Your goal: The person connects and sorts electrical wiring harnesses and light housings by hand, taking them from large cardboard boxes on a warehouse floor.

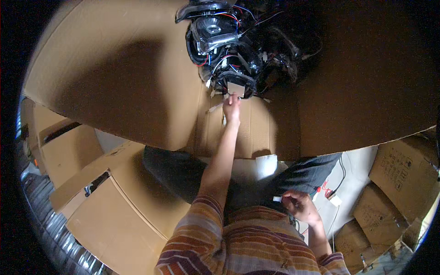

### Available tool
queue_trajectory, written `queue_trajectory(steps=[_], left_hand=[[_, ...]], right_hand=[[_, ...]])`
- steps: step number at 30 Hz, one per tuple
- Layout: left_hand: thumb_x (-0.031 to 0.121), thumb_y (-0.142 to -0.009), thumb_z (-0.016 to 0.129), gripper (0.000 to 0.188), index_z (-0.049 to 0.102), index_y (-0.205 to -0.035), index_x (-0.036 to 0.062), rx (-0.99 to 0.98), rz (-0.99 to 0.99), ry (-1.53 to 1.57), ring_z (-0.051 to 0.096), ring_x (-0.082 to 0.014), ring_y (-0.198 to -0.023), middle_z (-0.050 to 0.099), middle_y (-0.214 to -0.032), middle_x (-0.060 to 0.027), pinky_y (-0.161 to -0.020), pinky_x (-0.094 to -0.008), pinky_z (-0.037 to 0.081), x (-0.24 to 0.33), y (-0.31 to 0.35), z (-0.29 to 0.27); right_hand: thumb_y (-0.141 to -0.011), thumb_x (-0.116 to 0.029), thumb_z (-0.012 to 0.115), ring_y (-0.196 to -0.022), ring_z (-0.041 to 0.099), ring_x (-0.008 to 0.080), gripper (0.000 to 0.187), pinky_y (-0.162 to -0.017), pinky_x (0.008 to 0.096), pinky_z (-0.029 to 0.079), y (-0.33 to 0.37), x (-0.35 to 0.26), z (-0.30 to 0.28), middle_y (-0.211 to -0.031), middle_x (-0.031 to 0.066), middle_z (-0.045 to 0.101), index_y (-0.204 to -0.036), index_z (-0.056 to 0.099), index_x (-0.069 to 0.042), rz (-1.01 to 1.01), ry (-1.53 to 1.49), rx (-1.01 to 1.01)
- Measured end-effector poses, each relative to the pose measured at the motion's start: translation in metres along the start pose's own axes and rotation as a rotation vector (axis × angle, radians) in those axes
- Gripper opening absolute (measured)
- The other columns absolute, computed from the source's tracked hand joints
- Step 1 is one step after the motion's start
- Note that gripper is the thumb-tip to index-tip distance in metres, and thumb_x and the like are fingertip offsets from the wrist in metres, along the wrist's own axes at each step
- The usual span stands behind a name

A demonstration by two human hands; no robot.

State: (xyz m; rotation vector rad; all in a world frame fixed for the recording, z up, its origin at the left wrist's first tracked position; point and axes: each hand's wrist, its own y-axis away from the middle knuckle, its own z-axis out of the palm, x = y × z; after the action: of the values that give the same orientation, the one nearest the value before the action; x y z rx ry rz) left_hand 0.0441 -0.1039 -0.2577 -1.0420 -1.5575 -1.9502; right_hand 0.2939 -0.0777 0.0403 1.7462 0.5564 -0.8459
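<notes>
My left hand (232, 109) reaches forward into a large open cardboard box (123, 91). Its fingers are closed at the lower edge of a small pale card-like piece (236, 89), which lies against the nearest black lamp unit (250, 82). Several black lamp units with clear lenses (213, 30) are piled beyond it, trailing red, blue and white wires with white plugs. Near my lap, my right hand (300, 206) pinches a small white plug connector (277, 199). Whatever its wire joins is hidden.
Folded cardboard cartons (119, 215) stand at my left, and more cartons (398, 169) at the right. A white block with cables (335, 200) and red clips (324, 188) lies on the floor by my right leg. Clear wrapped goods (59, 233) line the far left.
</notes>
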Motion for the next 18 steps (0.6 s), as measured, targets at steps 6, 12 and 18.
queue_trajectory(steps=[6,12,18], left_hand=[[0.063,-0.07,0.04,0.078,0.038,-0.111,-0.0025,0.011,-0.685,0.239,0.052,-0.0194,-0.086,0.051,-0.098,-0.0077,-0.084,-0.0369,0.036,0.0,-0.017,-0.012],[0.052,-0.07,0.047,0.05,0.048,-0.094,0.0078,0.144,-0.786,0.339,0.05,-0.0151,-0.084,0.051,-0.095,-0.0021,-0.082,-0.0351,0.032,-0.001,-0.033,0.012],[0.023,-0.07,0.058,0.015,0.047,-0.072,0.0128,0.181,-0.524,0.582,0.049,-0.0106,-0.07,0.05,-0.072,0.0047,-0.066,-0.0277,0.037,-0.006,-0.031,0.002]], right_hand=[[-0.071,0.003,0.05,-0.058,0.052,0.0129,0.011,-0.053,0.0229,0.041,-0.004,0.003,0.0,-0.069,0.0084,0.054,-0.081,0.054,0.001,-0.054,0.016,0.004],[-0.066,0.005,0.05,-0.065,0.054,0.0211,0.017,-0.058,0.0276,0.043,-0.005,0.002,-0.003,-0.074,0.0122,0.056,-0.082,0.054,0.001,-0.012,0.007,0.008],[-0.069,0.004,0.05,-0.059,0.052,0.0135,0.013,-0.054,0.0237,0.041,-0.009,0.0,-0.004,-0.07,0.0089,0.055,-0.081,0.054,0.0,0.011,0.0,-0.02]])
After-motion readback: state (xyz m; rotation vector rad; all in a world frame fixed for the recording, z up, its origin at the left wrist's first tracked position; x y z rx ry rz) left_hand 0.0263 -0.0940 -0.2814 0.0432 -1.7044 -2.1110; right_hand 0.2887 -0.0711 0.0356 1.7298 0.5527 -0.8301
